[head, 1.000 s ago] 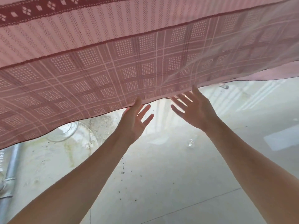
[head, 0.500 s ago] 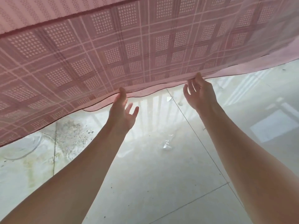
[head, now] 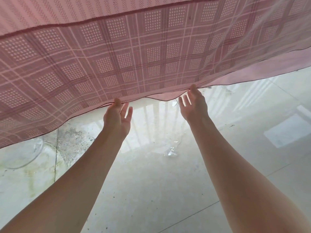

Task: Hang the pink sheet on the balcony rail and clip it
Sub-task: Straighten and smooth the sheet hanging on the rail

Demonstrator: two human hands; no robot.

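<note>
Pink sheet hangs above both hands, hem running left-right. Left hand and right hand pinch the hem, other fingers loose. No rail or clips visible.

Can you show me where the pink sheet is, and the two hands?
pink sheet (head: 134, 61): head view, on its checked middle.
left hand (head: 117, 118): head view, on the palm.
right hand (head: 193, 106): head view, on the palm.

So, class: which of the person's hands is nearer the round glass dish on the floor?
Left. The left hand is right of the glass dish; the right hand lies farther right.
</note>
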